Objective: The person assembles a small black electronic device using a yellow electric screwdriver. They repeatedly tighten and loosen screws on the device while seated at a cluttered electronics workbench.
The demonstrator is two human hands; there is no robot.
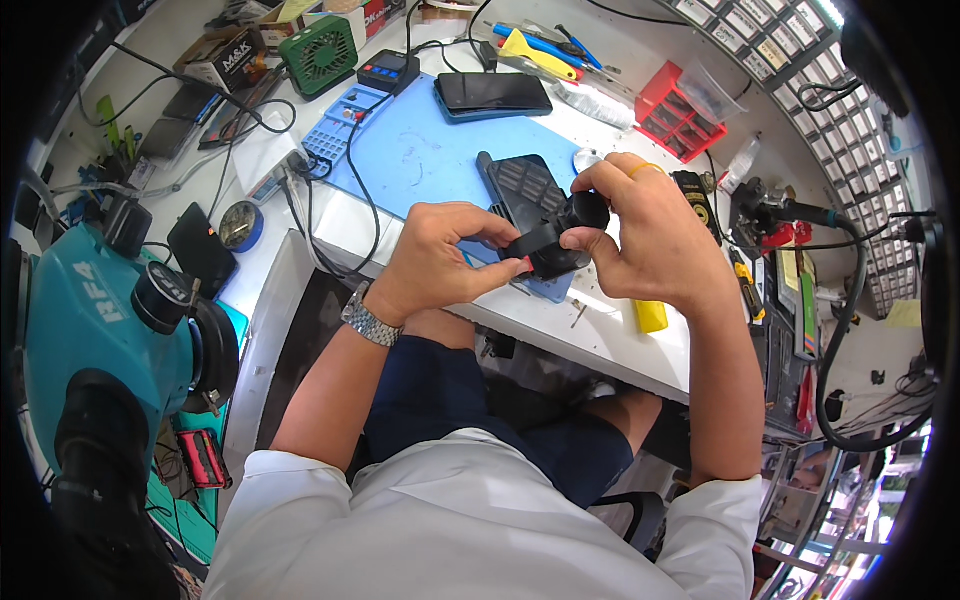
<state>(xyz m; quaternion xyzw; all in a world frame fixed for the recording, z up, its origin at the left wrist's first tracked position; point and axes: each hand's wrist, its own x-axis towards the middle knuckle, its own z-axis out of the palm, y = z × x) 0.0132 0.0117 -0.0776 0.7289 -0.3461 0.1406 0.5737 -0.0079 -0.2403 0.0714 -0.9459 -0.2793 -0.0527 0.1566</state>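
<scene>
Black strip [540,237]: your left hand [445,253] pinched it while your right hand [645,228] clasped a round black piece [589,209], both by the front edge of the worktop [603,335], near a glossy dark slab [527,180].

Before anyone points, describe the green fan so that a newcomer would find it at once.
Start at the blue mat on the white bench. Past its far left corner stands a green fan; its round grille sets it apart from the boxes beside it.
</scene>
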